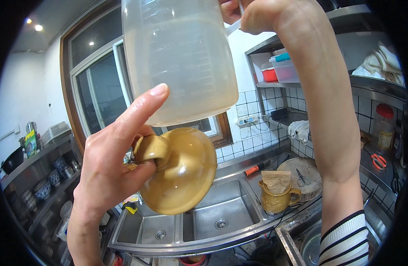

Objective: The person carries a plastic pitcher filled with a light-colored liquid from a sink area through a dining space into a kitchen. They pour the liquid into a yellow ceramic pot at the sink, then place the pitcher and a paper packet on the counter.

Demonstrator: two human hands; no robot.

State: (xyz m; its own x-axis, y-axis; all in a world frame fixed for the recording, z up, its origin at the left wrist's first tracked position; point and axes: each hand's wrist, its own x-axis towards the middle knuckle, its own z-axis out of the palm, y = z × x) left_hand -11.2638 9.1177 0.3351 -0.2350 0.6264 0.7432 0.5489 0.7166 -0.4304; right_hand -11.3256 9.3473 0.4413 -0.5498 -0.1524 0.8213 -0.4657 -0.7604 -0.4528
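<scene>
My right hand [257, 15] grips the handle of a translucent plastic measuring jug [180, 66], raised high before me and partly cut off by the top edge. Cloudy, pale liquid fills the lower part of the jug. In my left hand [111, 163] is a yellow-glazed ceramic piece [187, 176], round and broad with a thick knob-like part between my fingers. It hangs tilted just below the jug's base. One left finger points up across the jug's wall; whether it touches cannot be seen.
Below lies a two-basin steel sink [220, 209]. On its right stand a yellow ceramic pitcher [275, 196] holding a paper packet [276, 180], and a round wooden board [312, 191] with scissors [303, 178]. Steel shelves with blue-patterned bowls [42, 189] are at left.
</scene>
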